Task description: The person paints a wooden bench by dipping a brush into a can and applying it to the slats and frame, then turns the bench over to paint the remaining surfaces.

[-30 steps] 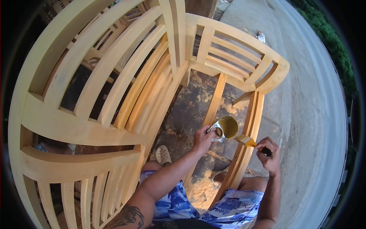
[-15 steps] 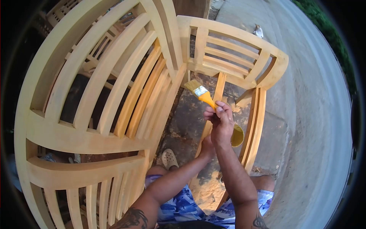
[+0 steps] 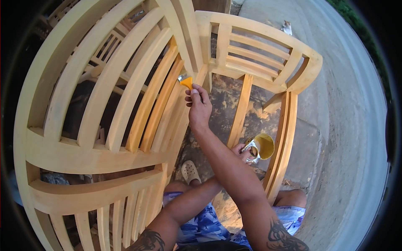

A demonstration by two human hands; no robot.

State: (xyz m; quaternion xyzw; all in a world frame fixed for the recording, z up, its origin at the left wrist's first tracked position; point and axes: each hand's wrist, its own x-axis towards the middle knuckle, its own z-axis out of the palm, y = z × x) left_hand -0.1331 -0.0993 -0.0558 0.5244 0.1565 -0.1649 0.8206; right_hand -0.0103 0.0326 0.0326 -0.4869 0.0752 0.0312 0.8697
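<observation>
My right hand point(image 3: 200, 108) grips the yellow handle of a paintbrush point(image 3: 186, 81), its bristles hidden among the back slats of a wooden bench point(image 3: 86, 157). Two slats near the brush point(image 3: 164, 102) look darker and more orange than the pale ones around them. Beneath my right forearm, my left arm crosses over, and my left hand point(image 3: 240, 151) is closed around the handle of a metal mug point(image 3: 265, 146). Yellowish liquid or coating shows inside the mug, which is tilted.
The bench's slatted armrest end point(image 3: 259, 48) stands ahead, with a seat rail point(image 3: 282, 138) to the right and a middle bar point(image 3: 241, 111). A cat-like animal point(image 3: 287, 27) is on the concrete beyond. Other slatted furniture point(image 3: 106, 50) stands behind the bench back.
My right hand has carried the brush left and onto the back slats. The mug, partly hidden before, now shows with my left hand on its handle.
</observation>
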